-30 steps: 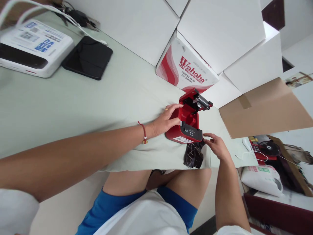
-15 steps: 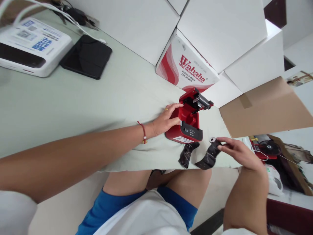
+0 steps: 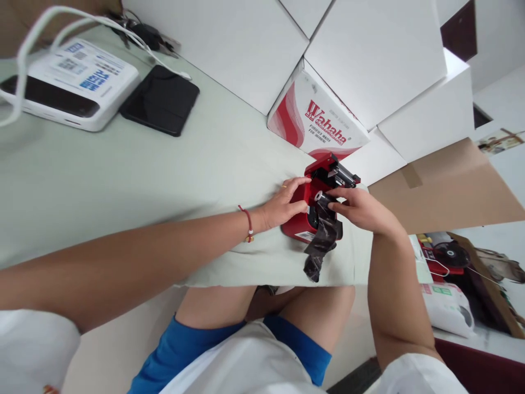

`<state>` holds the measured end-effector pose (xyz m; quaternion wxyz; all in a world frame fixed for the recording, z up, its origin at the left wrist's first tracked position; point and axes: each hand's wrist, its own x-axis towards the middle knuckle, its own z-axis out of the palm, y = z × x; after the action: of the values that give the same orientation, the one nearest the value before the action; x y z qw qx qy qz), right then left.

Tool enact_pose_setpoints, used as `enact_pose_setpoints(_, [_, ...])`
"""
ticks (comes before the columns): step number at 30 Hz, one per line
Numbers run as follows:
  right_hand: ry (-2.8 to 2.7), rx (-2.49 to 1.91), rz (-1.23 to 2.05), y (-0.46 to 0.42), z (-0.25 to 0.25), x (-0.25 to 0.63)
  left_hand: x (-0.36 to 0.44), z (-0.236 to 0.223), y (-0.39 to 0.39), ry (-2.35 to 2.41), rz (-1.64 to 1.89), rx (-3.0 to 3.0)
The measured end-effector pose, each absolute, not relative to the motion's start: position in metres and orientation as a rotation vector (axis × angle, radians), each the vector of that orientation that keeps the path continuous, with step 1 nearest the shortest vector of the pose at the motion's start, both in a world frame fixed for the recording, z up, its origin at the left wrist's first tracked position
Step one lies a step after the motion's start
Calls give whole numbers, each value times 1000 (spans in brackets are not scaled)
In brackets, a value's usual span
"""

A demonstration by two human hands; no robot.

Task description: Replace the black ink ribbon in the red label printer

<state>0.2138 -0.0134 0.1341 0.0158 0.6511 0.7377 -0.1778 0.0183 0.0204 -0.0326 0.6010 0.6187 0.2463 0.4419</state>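
A small red printer (image 3: 293, 224) stands near the table's front edge with its lid (image 3: 324, 165) tipped up and back. My left hand (image 3: 283, 207) steadies it from the left, index finger and thumb spread along the rim of its bay. My right hand (image 3: 356, 207) pinches a black paper roll (image 3: 324, 201) with a pale core over the open bay. From the roll, a loose black strip (image 3: 322, 241) hangs over the printer's front and down onto the table, hiding most of the control panel. Whether the roll touches the bay floor I cannot tell.
Behind the printer, a red and white carton (image 3: 315, 120) leans by stacked white boxes (image 3: 377, 54). A brown cardboard panel (image 3: 447, 191) is at right. A white device (image 3: 106, 104) with cables and a black phone (image 3: 162, 101) lie on the table at left.
My right hand has carried the paper roll left and up from beside the printer to over its open bay, dragging the strip across the front. My left hand keeps its place on the printer.
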Motion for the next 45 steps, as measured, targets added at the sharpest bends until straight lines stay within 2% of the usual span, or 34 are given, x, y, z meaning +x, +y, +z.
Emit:
enact_pose_setpoints(13, [2109, 1662, -727, 31, 113, 218, 22, -35, 22, 564, 1034, 1456])
enact_pose_setpoints(21, [2104, 1801, -692, 25, 108, 215, 21, -34, 22, 567, 1027, 1449])
enact_pose_setpoints(28, [2263, 1945, -752, -7, 130, 207, 20, -32, 21, 553, 1029, 1453])
enact_pose_setpoints(31, [2451, 2283, -580, -20, 140, 203, 17, -30, 20, 567, 1008, 1450])
enact_pose_setpoints(34, [2722, 2540, 37, -19, 137, 209, 15, -29, 19, 564, 1004, 1438])
enact_pose_setpoints(36, [2775, 2482, 415, -12, 128, 220, 15, -29, 19, 555, 998, 1411])
enact_pose_setpoints(37, [2763, 2429, 486, -9, 123, 227, 15, -30, 18, 550, 996, 1396])
enact_pose_setpoints(45, [2706, 2437, 162, -33, 99, 233, 16, -31, 19, 501, 1066, 1376])
